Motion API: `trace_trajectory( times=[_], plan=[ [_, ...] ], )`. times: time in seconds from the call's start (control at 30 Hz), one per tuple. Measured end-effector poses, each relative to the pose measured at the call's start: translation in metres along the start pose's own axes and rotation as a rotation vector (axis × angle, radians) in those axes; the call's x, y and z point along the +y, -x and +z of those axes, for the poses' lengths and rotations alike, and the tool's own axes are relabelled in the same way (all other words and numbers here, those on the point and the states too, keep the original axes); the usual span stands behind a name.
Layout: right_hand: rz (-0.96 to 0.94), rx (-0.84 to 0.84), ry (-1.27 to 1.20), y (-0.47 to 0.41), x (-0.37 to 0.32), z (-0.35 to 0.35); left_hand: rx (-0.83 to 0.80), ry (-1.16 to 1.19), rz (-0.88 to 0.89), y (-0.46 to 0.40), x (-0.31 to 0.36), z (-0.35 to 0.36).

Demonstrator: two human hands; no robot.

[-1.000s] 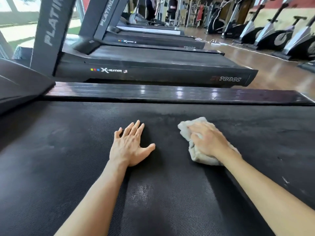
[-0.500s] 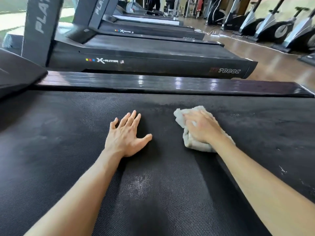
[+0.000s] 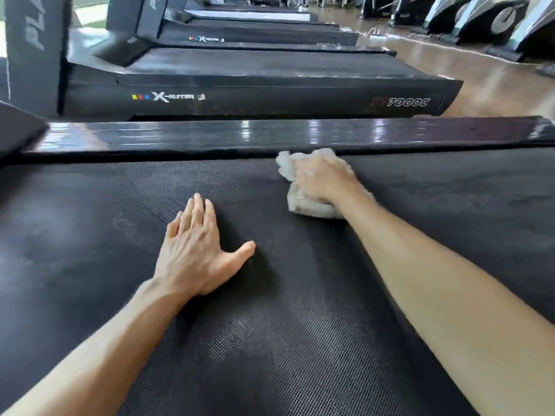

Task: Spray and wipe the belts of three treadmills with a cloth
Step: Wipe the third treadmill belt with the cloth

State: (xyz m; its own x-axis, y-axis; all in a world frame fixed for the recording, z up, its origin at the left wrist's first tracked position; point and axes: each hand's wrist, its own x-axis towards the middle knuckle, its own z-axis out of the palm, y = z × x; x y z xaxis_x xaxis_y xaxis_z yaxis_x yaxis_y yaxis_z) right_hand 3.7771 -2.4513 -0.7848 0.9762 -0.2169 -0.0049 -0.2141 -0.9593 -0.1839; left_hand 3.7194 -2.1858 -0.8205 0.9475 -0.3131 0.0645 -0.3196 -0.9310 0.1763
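A black textured treadmill belt [image 3: 90, 235] fills the lower part of the head view. My left hand [image 3: 195, 250] lies flat on it, fingers straight and together, thumb spread to the right. My right hand [image 3: 322, 178] grips a bunched pale grey cloth [image 3: 306, 205] and presses it on the belt close to the far glossy side rail [image 3: 270, 135]. The cloth and right hand are motion-blurred. No spray bottle is in view.
Beyond the rail stands a second treadmill [image 3: 255, 94] marked X-Runner 7000C, with more treadmills [image 3: 255, 31] behind it. Grey uprights [image 3: 33, 49] rise at the left. A wooden floor [image 3: 450, 58] and exercise machines [image 3: 480, 16] lie at the far right.
My right hand has pushed the cloth away from me across the belt, up to the far side rail. My left hand stayed flat, its fingers now closer together.
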Motion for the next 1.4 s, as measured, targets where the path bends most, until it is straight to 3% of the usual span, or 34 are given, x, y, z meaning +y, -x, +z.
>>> trace_trajectory(
  times=[0.1, 0.13, 0.27, 0.33, 0.4, 0.5, 0.6, 0.67, 0.8, 0.87, 0.93, 1.03, 1.1, 1.2, 1.3, 1.4],
  plan=[
    [0.273, 0.070, 0.028, -0.001, 0.002, -0.005, 0.005, -0.007, -0.007, 0.002, -0.001, -0.002],
    [0.254, 0.109, 0.038, -0.004, -0.016, 0.003, -0.006, -0.014, -0.006, 0.002, 0.000, -0.001],
    [-0.133, 0.106, -0.042, -0.002, -0.107, 0.028, -0.028, -0.018, -0.018, 0.000, 0.000, -0.003],
    [-0.174, 0.052, -0.017, 0.001, -0.104, 0.025, -0.023, -0.019, -0.008, 0.000, 0.001, -0.002],
    [-0.105, 0.001, -0.020, -0.005, -0.066, 0.024, -0.018, -0.014, -0.003, 0.000, -0.001, -0.003],
    [0.172, 0.061, -0.097, -0.010, 0.004, 0.009, -0.011, -0.009, 0.009, -0.001, -0.001, -0.003],
    [0.288, 0.116, 0.027, -0.003, 0.015, 0.004, -0.018, -0.028, 0.007, 0.001, -0.001, -0.003],
    [0.213, 0.171, 0.029, 0.002, -0.015, 0.007, -0.008, -0.038, 0.014, 0.000, 0.000, -0.001],
    [-0.102, 0.056, -0.064, 0.012, -0.105, 0.030, -0.017, -0.037, 0.001, 0.001, -0.001, -0.001],
    [-0.164, 0.017, -0.010, 0.013, -0.098, 0.025, -0.027, -0.035, 0.007, 0.001, 0.000, -0.003],
    [-0.158, -0.003, 0.091, 0.006, -0.058, 0.016, -0.011, -0.028, 0.006, 0.001, -0.002, -0.005],
    [0.099, 0.026, 0.042, 0.004, 0.020, 0.000, -0.037, -0.023, 0.010, 0.004, 0.002, -0.005],
    [0.208, 0.051, 0.019, 0.008, 0.030, -0.006, -0.030, -0.045, 0.012, 0.005, 0.003, -0.005],
    [0.074, 0.166, 0.057, 0.018, -0.023, 0.004, -0.042, -0.069, 0.019, 0.003, 0.005, -0.003],
    [-0.171, 0.056, 0.043, 0.023, -0.080, 0.026, -0.051, -0.071, 0.009, 0.005, 0.005, -0.006],
    [-0.161, 0.001, 0.044, 0.008, -0.055, 0.027, -0.043, -0.062, 0.024, 0.003, 0.002, -0.006]
  ],
)
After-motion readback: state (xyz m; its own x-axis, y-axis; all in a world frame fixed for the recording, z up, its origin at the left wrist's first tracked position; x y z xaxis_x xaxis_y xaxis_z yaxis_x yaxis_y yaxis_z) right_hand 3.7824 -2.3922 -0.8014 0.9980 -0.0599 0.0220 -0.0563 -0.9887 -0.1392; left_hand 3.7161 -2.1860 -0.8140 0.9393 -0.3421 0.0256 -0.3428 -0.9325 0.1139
